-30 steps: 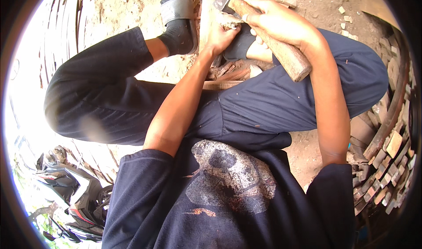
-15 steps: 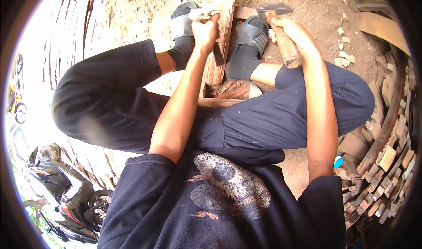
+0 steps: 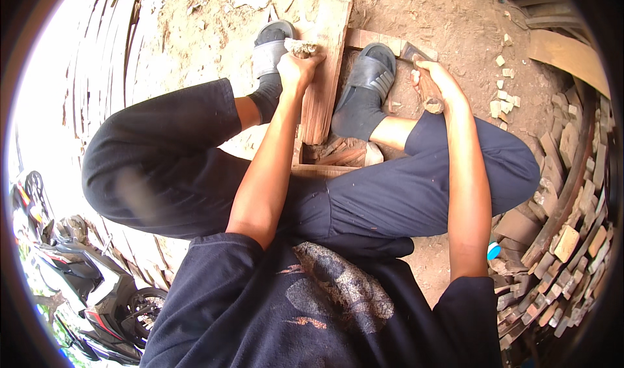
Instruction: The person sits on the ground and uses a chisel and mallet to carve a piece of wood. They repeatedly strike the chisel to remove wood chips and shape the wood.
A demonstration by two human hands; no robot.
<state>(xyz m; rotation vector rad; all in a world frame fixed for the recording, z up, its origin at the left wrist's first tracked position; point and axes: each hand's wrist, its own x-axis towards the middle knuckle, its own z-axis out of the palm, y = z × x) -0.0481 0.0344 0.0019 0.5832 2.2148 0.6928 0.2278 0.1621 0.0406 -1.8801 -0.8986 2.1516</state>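
Down between our legs we see a low wooden box [image 3: 318, 171], and wood scraps [image 3: 343, 157] lie inside it. One long plank [image 3: 330, 69] lies on the ground, and its near end comes right up to the box. Our feet sit in two dark sandals, the left sandal [image 3: 265, 57] on one side of the plank and the right sandal [image 3: 374, 69] on the other.

Our left hand [image 3: 297, 74] is curled in a fist around a frayed tool [image 3: 301, 47]. Its pale, fluffy top pokes out past the fingers, near the left sandal. We cannot tell where its other end is, because the fist hides it.

Our right hand [image 3: 444, 82] is wrapped around the wooden handle of a hammer [image 3: 430, 93]. The dark metal head sticks out beyond the thumb, and the handle's round end points back toward our right knee. Some fingertips show on the handle's left side. Small pale wood chips [image 3: 505, 101] lie on the dirt off to the right.
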